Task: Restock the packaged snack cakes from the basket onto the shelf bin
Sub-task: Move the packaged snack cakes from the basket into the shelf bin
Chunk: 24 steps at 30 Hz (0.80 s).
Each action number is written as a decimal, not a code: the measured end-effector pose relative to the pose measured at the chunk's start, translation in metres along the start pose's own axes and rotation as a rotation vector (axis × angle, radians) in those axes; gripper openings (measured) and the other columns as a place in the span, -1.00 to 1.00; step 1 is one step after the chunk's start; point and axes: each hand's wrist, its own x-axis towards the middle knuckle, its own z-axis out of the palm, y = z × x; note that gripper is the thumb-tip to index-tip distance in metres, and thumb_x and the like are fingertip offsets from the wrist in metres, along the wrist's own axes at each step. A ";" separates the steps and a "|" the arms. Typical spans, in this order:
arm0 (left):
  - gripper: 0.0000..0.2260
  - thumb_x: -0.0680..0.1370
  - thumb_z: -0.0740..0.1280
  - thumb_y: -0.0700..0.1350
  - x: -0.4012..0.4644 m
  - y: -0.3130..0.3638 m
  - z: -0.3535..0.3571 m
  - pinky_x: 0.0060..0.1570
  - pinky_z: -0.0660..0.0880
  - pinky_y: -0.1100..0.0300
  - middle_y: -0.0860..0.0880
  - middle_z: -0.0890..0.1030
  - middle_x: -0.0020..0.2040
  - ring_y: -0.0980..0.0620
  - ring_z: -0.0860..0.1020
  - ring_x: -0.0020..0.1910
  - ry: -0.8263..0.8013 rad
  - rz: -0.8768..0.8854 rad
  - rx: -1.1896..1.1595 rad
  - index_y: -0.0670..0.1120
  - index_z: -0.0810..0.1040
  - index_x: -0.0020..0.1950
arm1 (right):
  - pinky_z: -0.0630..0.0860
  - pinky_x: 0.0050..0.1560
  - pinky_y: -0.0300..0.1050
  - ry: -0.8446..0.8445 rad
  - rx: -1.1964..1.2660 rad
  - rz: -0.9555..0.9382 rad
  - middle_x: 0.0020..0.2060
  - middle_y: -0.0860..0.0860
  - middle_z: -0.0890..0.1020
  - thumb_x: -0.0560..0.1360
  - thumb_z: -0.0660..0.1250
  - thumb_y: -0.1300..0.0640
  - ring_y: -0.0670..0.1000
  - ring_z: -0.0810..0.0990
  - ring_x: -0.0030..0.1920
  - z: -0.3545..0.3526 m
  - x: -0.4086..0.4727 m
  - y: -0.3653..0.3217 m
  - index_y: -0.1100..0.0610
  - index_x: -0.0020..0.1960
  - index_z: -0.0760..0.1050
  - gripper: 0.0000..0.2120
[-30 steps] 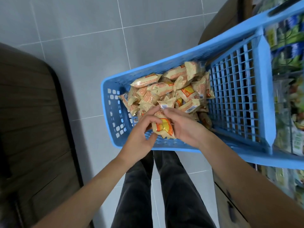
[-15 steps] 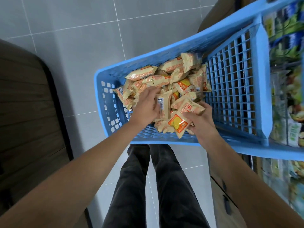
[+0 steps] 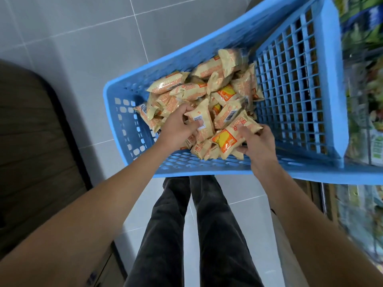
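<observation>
Cakes in beige-and-orange wrappers lie heaped in the near-left end of a blue basket, none outside it. Nearest the viewer, dark trouser legs stand on grey floor tiles, both bare forearms reaching forward over the basket's near rim. Right hand has fingers and thumb curled around one pack, orange-yellow label up, at the near edge of the heap; more packs sit bunched under it, whether also held can't tell. Left hand is on the heap just left of that, fingers bent onto an upright pack with its white barcode label showing, pinching its side. The two hands are close, not touching. Past them the rest of the heap runs to the far wall. Right half of the basket floor shows bare grid. Dark wooden cabinet at left. At far right, blurred shelf goods beside the basket; bin not made out.
</observation>
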 end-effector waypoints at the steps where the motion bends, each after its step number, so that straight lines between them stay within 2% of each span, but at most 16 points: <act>1: -0.77 0.49 0.41 -0.09 -0.007 0.003 -0.004 -0.16 0.53 0.11 0.04 0.61 -0.11 -0.02 0.64 -0.22 0.029 0.056 0.020 -0.06 0.43 0.07 | 0.62 -0.31 -0.18 -0.002 0.016 0.010 -0.10 0.00 0.62 0.48 0.40 0.18 -0.12 0.65 -0.21 0.000 0.000 -0.001 0.12 0.10 0.39 -0.74; 3: -0.79 0.48 0.39 -0.10 -0.025 0.010 -0.012 -0.20 0.53 0.22 0.20 0.59 -0.09 0.18 0.60 -0.23 0.079 0.213 0.056 0.01 0.39 0.00 | 0.63 -0.31 -0.15 -0.024 0.064 0.045 -0.13 0.02 0.62 0.46 0.42 0.22 -0.11 0.66 -0.26 0.001 -0.001 -0.002 0.15 0.10 0.38 -0.71; 5: -0.73 0.46 0.37 -0.19 -0.043 0.014 -0.014 -0.09 0.49 0.37 0.29 0.53 0.05 0.29 0.54 -0.03 0.049 0.352 0.064 0.09 0.32 -0.05 | 0.64 -0.28 -0.11 -0.060 0.122 0.066 -0.09 0.06 0.62 0.44 0.43 0.26 -0.07 0.68 -0.21 0.003 -0.005 -0.001 0.13 0.06 0.39 -0.72; 7: -0.68 0.46 0.36 -0.27 -0.057 0.010 -0.011 0.05 0.45 0.36 0.17 0.45 0.19 0.28 0.46 0.16 -0.031 0.461 0.134 0.05 0.28 -0.02 | 0.65 -0.20 -0.02 -0.105 0.201 0.072 0.00 0.06 0.62 0.43 0.42 0.30 0.03 0.68 -0.07 0.006 -0.010 0.000 0.07 0.05 0.40 -0.70; 10: -0.65 0.46 0.35 -0.28 -0.068 0.002 -0.005 0.21 0.32 0.43 0.03 0.32 0.24 0.25 0.32 0.26 -0.131 0.541 0.242 -0.11 0.32 0.17 | 0.64 -0.10 0.06 -0.170 0.268 0.088 0.06 0.10 0.63 0.44 0.40 0.35 0.11 0.67 0.00 0.011 -0.016 0.001 0.03 0.05 0.43 -0.68; 12: -0.56 0.46 0.37 -0.21 -0.071 -0.002 -0.002 0.27 0.23 0.45 0.01 0.27 0.24 0.28 0.26 0.26 -0.177 0.523 0.231 -0.18 0.31 0.29 | 0.61 0.03 0.12 -0.195 0.254 0.096 0.09 0.15 0.63 0.44 0.40 0.34 0.12 0.66 0.03 0.012 -0.019 0.003 0.09 0.10 0.42 -0.68; 13: -0.55 0.47 0.36 -0.16 -0.073 -0.001 -0.001 0.27 0.25 0.43 0.02 0.26 0.22 0.29 0.27 0.25 -0.194 0.490 0.200 -0.16 0.30 0.30 | 0.58 0.09 0.15 -0.202 0.234 0.097 0.10 0.17 0.62 0.45 0.40 0.32 0.12 0.65 0.05 0.013 -0.020 0.003 0.14 0.16 0.41 -0.66; 16: -0.70 0.53 0.29 -0.05 -0.077 0.007 0.005 0.09 0.41 0.37 0.04 0.34 0.10 0.20 0.38 0.11 -0.130 0.332 0.015 -0.04 0.29 0.19 | 0.54 0.17 0.14 -0.242 0.212 0.089 0.11 0.16 0.63 0.47 0.39 0.29 0.11 0.64 0.08 0.016 -0.024 0.006 0.24 0.27 0.40 -0.61; 18: -0.71 0.54 0.31 -0.12 -0.075 0.012 0.010 0.03 0.41 0.39 0.08 0.34 0.02 0.20 0.40 0.03 0.002 0.258 -0.081 0.00 0.25 0.15 | 0.57 0.12 0.05 -0.273 0.238 0.090 0.07 0.13 0.66 0.50 0.36 0.26 0.07 0.66 0.05 0.019 -0.025 0.007 0.21 0.24 0.44 -0.67; 20: -0.56 0.51 0.37 -0.18 -0.072 0.015 0.012 0.08 0.41 0.39 0.08 0.32 0.07 0.25 0.40 0.06 0.060 0.202 -0.129 0.04 0.17 0.22 | 0.60 0.03 -0.05 -0.291 0.251 0.088 0.01 0.07 0.69 0.52 0.34 0.24 0.02 0.68 0.01 0.021 -0.025 0.007 0.16 0.18 0.49 -0.76; 22: -0.45 0.48 0.40 -0.15 -0.068 0.017 0.012 0.09 0.41 0.43 0.08 0.33 0.16 0.28 0.40 0.09 0.042 0.112 -0.148 0.06 0.14 0.31 | 0.61 -0.08 -0.13 -0.291 0.246 0.080 -0.06 0.02 0.71 0.52 0.34 0.22 -0.02 0.69 -0.04 0.022 -0.024 0.006 0.13 0.14 0.52 -0.80; 24: -0.49 0.48 0.41 -0.11 -0.064 0.018 0.010 0.08 0.42 0.45 0.17 0.44 0.11 0.34 0.43 0.05 -0.023 0.034 -0.173 -0.01 0.25 0.35 | 0.61 -0.12 -0.16 -0.275 0.226 0.074 -0.07 0.02 0.70 0.52 0.35 0.21 -0.03 0.68 -0.07 0.021 -0.024 0.004 0.11 0.09 0.55 -0.85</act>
